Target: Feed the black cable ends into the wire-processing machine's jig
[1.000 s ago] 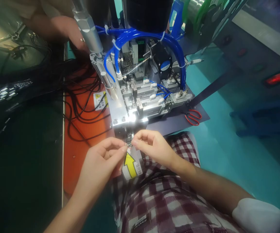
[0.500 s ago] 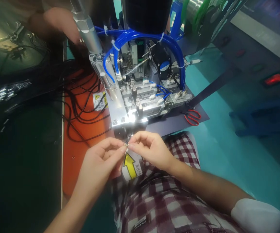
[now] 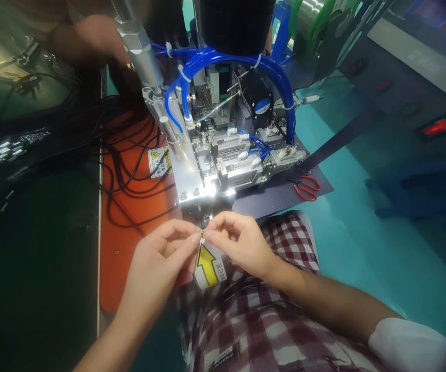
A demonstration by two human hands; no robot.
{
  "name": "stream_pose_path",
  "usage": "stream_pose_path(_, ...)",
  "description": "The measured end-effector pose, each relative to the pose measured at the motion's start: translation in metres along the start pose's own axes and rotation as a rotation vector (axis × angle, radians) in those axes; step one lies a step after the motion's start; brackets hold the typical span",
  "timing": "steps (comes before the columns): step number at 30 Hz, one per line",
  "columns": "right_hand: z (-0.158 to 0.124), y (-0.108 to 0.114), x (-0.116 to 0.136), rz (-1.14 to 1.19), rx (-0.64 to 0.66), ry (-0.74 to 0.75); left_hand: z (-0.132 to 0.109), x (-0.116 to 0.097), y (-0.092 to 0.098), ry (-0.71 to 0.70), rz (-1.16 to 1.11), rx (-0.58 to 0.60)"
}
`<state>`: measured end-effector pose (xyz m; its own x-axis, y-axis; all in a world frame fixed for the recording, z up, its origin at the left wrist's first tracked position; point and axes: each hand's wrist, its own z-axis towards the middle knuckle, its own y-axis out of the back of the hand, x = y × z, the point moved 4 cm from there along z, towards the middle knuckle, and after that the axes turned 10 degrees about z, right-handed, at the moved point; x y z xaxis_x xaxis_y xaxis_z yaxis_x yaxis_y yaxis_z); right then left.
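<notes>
My left hand (image 3: pixel 160 258) and my right hand (image 3: pixel 238 242) meet fingertip to fingertip just in front of a small metal machine (image 3: pixel 223 155). Both hands pinch a tiny thin part (image 3: pixel 202 230), too small to name, right below the machine's front plate. A white label with a yellow arrow (image 3: pixel 209 263) lies under the fingers. Blue air hoses (image 3: pixel 223 59) loop over the machine's top.
Red-handled scissors (image 3: pixel 306 187) lie on the dark plate to the right. Black cables (image 3: pixel 130 170) sprawl over the orange mat (image 3: pixel 122 237) at left, near a yellow warning sticker (image 3: pixel 160 160). Another person's hand (image 3: pixel 91 39) is at the upper left. A red lit switch (image 3: pixel 437 127) glows far right.
My right hand has shifted slightly left, closing on my left fingertips. The other person's hand at the upper left has moved a little.
</notes>
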<state>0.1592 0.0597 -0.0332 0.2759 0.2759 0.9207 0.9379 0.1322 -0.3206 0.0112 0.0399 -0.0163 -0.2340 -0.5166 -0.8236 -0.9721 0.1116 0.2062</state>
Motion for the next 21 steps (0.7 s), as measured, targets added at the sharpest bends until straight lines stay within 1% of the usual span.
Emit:
stream_pose_path(6, 0.0012, 0.0004, 0.0061, 0.018, -0.014, -0.007, 0.0017, 0.0026, -0.0008, -0.011, -0.004, 0.019)
stream_pose_path(13, -0.0005, -0.0057, 0.0035, 0.127, -0.012, -0.116, 0.0016, 0.0038, -0.001, -0.011, -0.054, 0.025)
stream_pose_path(21, 0.001, -0.0029, 0.0072, 0.042, -0.006, -0.071, 0.0025, 0.0055, -0.0001, -0.035, -0.037, 0.036)
